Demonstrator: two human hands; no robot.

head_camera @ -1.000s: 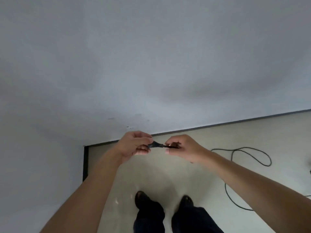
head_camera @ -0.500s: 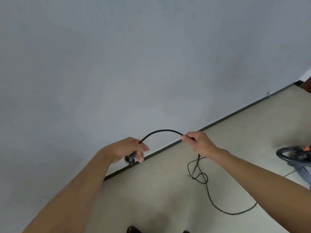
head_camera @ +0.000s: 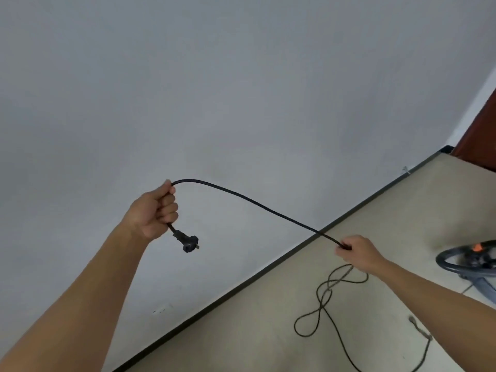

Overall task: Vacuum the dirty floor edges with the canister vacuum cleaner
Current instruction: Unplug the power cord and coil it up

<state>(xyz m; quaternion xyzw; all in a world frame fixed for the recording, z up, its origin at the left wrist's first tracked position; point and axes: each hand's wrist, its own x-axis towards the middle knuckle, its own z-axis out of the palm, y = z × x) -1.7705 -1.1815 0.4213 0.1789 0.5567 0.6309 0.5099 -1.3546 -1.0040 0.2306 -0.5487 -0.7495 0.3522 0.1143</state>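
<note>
A pale grey wall (head_camera: pixel 241 89) fills the upper and left part of the view and meets a beige floor (head_camera: pixel 268 331) along a dark baseboard (head_camera: pixel 214 299) that runs diagonally from lower left to upper right. A reddish-brown panel (head_camera: pixel 480 135) stands at the far right end of the baseboard. The canister vacuum cleaner (head_camera: pixel 467 260) sits on the floor at the right edge of the view, partly cut off, with a dark ring-shaped handle and an orange control on top. Its black power cord (head_camera: pixel 255 204) lies in loose loops on the floor near the baseboard, rises to the right hand (head_camera: pixel 357 252), and arcs up across the wall to the left hand (head_camera: pixel 153 210). The left hand is raised, with its fingers (head_camera: pixel 167 208) curled in a full fist around the cord. The right hand is lower and pinches the cord between thumb and fingertips. The black plug (head_camera: pixel 188 244) hangs free just below the left hand, prongs pointing right, in front of the wall
</note>
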